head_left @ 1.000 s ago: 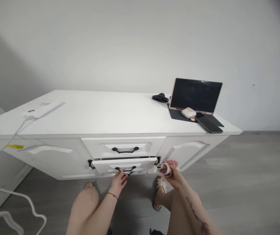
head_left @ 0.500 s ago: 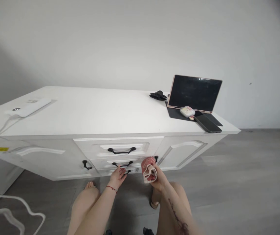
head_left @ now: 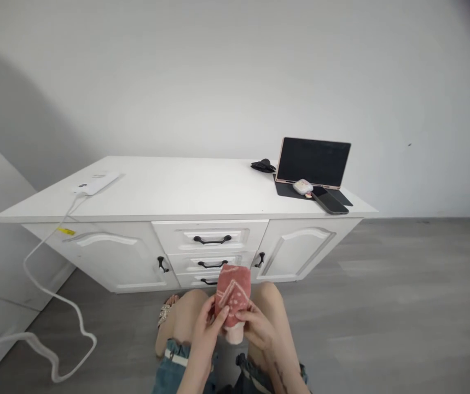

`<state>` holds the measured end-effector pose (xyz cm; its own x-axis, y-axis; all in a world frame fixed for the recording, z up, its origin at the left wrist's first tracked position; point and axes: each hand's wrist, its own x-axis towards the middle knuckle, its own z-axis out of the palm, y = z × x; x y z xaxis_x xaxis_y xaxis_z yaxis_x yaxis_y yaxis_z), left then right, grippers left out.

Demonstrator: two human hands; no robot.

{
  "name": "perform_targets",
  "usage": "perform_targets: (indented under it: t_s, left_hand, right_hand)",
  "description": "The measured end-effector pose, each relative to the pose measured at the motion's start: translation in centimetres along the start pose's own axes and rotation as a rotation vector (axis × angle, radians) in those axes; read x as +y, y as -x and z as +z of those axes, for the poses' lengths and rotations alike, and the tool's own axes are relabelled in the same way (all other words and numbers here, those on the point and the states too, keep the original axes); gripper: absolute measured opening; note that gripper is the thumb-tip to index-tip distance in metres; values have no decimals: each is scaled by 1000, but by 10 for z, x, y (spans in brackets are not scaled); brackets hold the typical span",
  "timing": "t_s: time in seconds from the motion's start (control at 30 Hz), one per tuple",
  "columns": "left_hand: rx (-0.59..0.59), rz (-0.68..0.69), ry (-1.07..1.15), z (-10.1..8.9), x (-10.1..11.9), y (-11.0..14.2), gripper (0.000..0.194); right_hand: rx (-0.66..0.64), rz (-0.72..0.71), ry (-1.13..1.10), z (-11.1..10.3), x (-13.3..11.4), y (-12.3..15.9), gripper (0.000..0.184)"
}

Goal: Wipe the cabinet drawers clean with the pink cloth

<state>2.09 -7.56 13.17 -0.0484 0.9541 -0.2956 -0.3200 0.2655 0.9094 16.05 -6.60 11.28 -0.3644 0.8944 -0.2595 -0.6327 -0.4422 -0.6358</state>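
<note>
Held item: folded pink sock (head_left: 233,293), at 6 o'clock, above the knees.
Left hand (head_left: 209,323): fingers pinched on the sock's left edge.
Right hand (head_left: 259,327): clamped on its lower right.
Progress: the sock looks folded; all three drawers (head_left: 210,239) of the white sideboard (head_left: 144,191) sit shut.
Edges: sideboard front close at 12 o'clock.
Open room: bare grey floor (head_left: 382,306) towards 3 o'clock; white cable (head_left: 54,295) trails at 9 o'clock.

The scene was lit evenly by soft, bright daylight. A broad grey shadow was cast on the wall (head_left: 235,71) to the left of the white cabinet (head_left: 177,191). Straight lines were bowed near the frame edges, and the upper right corner was darkened by vignetting. No glare was seen on the cabinet top.
</note>
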Motion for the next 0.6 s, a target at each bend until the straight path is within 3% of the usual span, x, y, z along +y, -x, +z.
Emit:
perform_targets:
  t_s: [0.07,0.13,0.23,0.37,0.5,0.6]
  left_hand:
    - [74,42,-36,-5,-4,8,40]
    - [61,72,9,-7,0,15,48]
    - [-11,133,89,-7,17,30,64]
    - [-34,154,95,-7,42,52,57]
    - [95,263,60,-6,62,65,45]
    - [113,143,173,-5,76,72,54]
  right_hand:
    - [-12,-33,43,15,3,16,31]
    - [-46,-68,114,26,1,27,41]
    - [-136,-108,280,32,-10,38,48]
    - [-168,-134,468,40,-25,50,48]
    - [-139,-166,382,53,-24,56,41]
    - [-46,-202,226,63,-18,53,42]
